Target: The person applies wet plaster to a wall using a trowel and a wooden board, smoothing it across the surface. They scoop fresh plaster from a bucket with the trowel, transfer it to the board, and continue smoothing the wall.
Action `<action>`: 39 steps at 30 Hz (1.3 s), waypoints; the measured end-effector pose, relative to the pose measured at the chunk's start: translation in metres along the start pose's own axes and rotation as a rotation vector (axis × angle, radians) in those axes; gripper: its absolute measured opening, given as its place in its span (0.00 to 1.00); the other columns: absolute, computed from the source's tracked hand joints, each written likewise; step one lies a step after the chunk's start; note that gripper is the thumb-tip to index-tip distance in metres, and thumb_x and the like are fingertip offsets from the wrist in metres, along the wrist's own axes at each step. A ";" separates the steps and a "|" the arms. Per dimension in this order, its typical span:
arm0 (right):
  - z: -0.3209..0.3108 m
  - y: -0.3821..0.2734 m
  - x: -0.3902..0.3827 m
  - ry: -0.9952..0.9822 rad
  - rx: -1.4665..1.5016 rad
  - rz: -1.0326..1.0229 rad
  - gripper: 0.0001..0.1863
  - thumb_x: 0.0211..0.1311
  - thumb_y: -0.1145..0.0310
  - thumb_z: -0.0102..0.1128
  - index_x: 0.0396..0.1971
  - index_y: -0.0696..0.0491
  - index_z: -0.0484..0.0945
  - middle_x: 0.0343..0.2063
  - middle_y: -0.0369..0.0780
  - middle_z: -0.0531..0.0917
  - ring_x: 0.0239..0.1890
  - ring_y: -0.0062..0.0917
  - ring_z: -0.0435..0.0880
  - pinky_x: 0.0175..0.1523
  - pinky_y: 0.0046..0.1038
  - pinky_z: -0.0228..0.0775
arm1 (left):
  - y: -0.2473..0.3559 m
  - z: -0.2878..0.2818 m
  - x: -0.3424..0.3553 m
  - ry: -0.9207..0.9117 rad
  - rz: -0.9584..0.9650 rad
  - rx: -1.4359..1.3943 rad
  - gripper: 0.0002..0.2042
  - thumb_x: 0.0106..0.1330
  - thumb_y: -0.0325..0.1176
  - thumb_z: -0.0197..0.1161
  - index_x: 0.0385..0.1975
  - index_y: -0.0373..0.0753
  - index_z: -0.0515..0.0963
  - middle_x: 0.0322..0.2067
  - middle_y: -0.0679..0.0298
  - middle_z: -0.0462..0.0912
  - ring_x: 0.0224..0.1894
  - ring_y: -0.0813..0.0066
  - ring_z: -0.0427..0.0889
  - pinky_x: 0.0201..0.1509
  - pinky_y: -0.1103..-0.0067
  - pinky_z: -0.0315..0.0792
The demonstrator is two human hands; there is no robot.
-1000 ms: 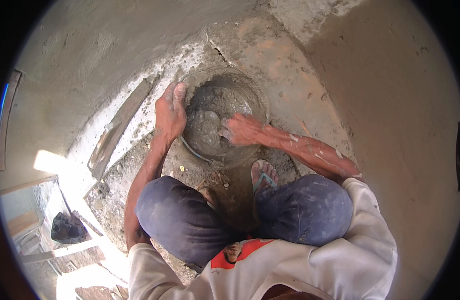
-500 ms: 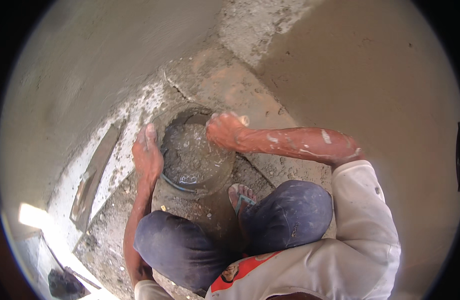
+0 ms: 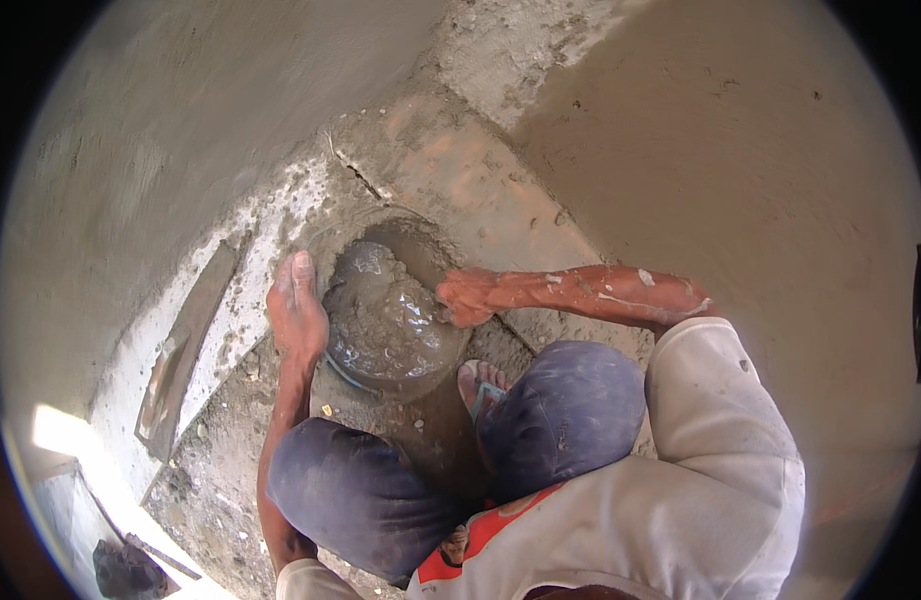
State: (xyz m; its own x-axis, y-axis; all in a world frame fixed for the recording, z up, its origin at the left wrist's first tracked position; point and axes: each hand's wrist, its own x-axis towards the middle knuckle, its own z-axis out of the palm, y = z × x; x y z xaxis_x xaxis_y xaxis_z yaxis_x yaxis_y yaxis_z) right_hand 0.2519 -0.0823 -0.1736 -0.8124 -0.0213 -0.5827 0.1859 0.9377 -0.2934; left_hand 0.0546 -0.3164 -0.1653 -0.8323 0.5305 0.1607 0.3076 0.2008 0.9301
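A round bucket (image 3: pixel 342 374) full of wet grey mortar (image 3: pixel 385 310) stands on the ground before my knees. My left hand (image 3: pixel 298 310) rests against the bucket's left side, its fingers stretched out straight along the rim and not wrapped round it. At the right side of the bucket my right hand (image 3: pixel 467 297) is closed in a fist on a trowel, whose wooden handle showed a moment ago. The handle is now hidden by the fist and the blade lies out of sight in the mortar. The mortar is heaped up, wet and shiny, toward the left.
A long wooden float (image 3: pixel 185 350) with a handle lies on the pale ledge (image 3: pixel 245 310) to the left. Smooth plastered surfaces rise at left and right. My sandalled foot (image 3: pixel 480 385) is close to the bucket. A dark object (image 3: pixel 128 570) sits at the lower left.
My right hand has moved right and slightly nearer, to the bucket's right rim. The mortar has been turned into a wetter mound, baring the bucket's far right inside. My left hand has hardly moved.
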 end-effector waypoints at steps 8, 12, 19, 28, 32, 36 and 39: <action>0.036 -0.047 0.007 0.101 0.590 0.057 0.25 0.70 0.52 0.64 0.44 0.65 0.84 0.37 0.58 0.87 0.41 0.51 0.88 0.41 0.44 0.79 | 0.011 0.000 0.010 0.041 -0.075 0.001 0.29 0.84 0.52 0.49 0.59 0.26 0.79 0.49 0.49 0.87 0.53 0.62 0.83 0.62 0.68 0.72; 0.015 -0.077 0.012 -0.115 1.093 0.232 0.23 0.74 0.53 0.62 0.39 0.62 0.82 0.26 0.44 0.83 0.24 0.30 0.84 0.24 0.33 0.74 | 0.006 -0.001 0.012 0.115 -0.097 -0.020 0.29 0.84 0.52 0.49 0.60 0.27 0.79 0.47 0.51 0.87 0.52 0.65 0.83 0.60 0.69 0.73; 0.025 -0.063 0.055 -0.306 2.133 0.254 0.18 0.80 0.54 0.55 0.42 0.56 0.75 0.24 0.34 0.73 0.14 0.16 0.65 0.16 0.23 0.60 | 0.012 -0.011 0.008 0.078 -0.146 0.039 0.28 0.84 0.52 0.48 0.55 0.28 0.80 0.42 0.55 0.87 0.46 0.68 0.81 0.55 0.70 0.74; -0.010 -0.022 -0.040 0.086 1.465 0.229 0.18 0.79 0.54 0.55 0.41 0.56 0.78 0.27 0.43 0.81 0.17 0.27 0.78 0.19 0.31 0.72 | 0.000 -0.014 0.005 0.112 -0.048 0.082 0.26 0.83 0.51 0.49 0.52 0.30 0.80 0.37 0.52 0.85 0.41 0.64 0.81 0.51 0.68 0.74; -0.025 -0.022 -0.045 0.630 -0.089 0.192 0.16 0.67 0.60 0.63 0.44 0.58 0.81 0.39 0.53 0.88 0.38 0.52 0.89 0.38 0.51 0.81 | -0.007 -0.014 0.009 0.119 0.020 0.086 0.24 0.83 0.50 0.48 0.49 0.31 0.80 0.33 0.52 0.82 0.36 0.61 0.77 0.47 0.67 0.73; 0.012 -0.015 0.025 0.399 -0.228 0.073 0.10 0.56 0.67 0.63 0.35 0.57 0.85 0.28 0.52 0.87 0.35 0.50 0.90 0.37 0.49 0.83 | -0.003 -0.002 0.008 0.044 0.049 0.036 0.24 0.84 0.49 0.47 0.48 0.30 0.79 0.30 0.51 0.79 0.33 0.62 0.74 0.43 0.66 0.72; 0.029 -0.031 0.038 0.390 -0.222 -0.170 0.08 0.53 0.67 0.64 0.27 0.56 0.86 0.24 0.51 0.86 0.33 0.50 0.90 0.35 0.49 0.83 | 0.002 -0.007 0.009 0.050 0.019 0.102 0.24 0.84 0.48 0.47 0.46 0.29 0.78 0.28 0.51 0.77 0.32 0.62 0.72 0.41 0.66 0.71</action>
State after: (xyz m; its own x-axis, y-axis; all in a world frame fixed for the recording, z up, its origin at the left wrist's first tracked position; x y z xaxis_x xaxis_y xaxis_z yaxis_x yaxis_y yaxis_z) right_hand 0.2315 -0.1220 -0.2084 -0.9756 -0.0894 -0.2005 -0.0560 0.9845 -0.1663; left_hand 0.0448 -0.3169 -0.1600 -0.8470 0.4936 0.1972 0.3671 0.2751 0.8886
